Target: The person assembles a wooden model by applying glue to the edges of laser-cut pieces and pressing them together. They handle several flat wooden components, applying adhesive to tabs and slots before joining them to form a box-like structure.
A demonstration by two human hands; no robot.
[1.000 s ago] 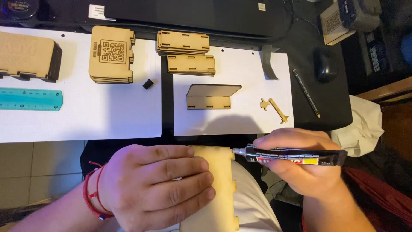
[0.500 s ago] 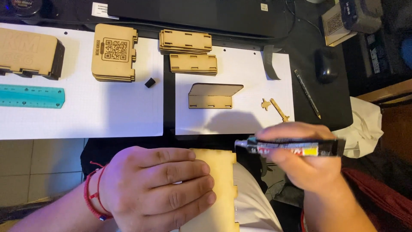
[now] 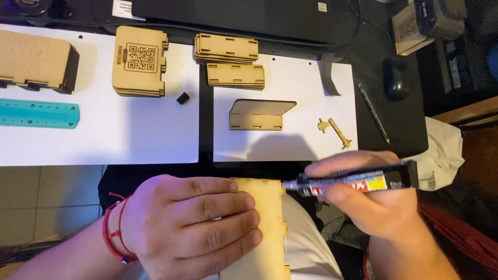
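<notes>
— Where's the wooden panel [image 3: 262, 228]?
— On the lap, pinned flat under the left hand [image 3: 194, 223], fingers spread. Right hand [image 3: 376, 207] grips a glue tube [image 3: 353, 182], nozzle at its edge.
— Handling?
— Light, stiff, probably brittle tabs; hold its flat face.

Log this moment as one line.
left hand: pressing wooden panel | right hand: holding glue tube, tip at panel edge

Left hand [image 3: 192, 228] lay flat, palm down, lower centre; right hand [image 3: 373, 199] curled closed, lower right, fingers pinched.
</notes>
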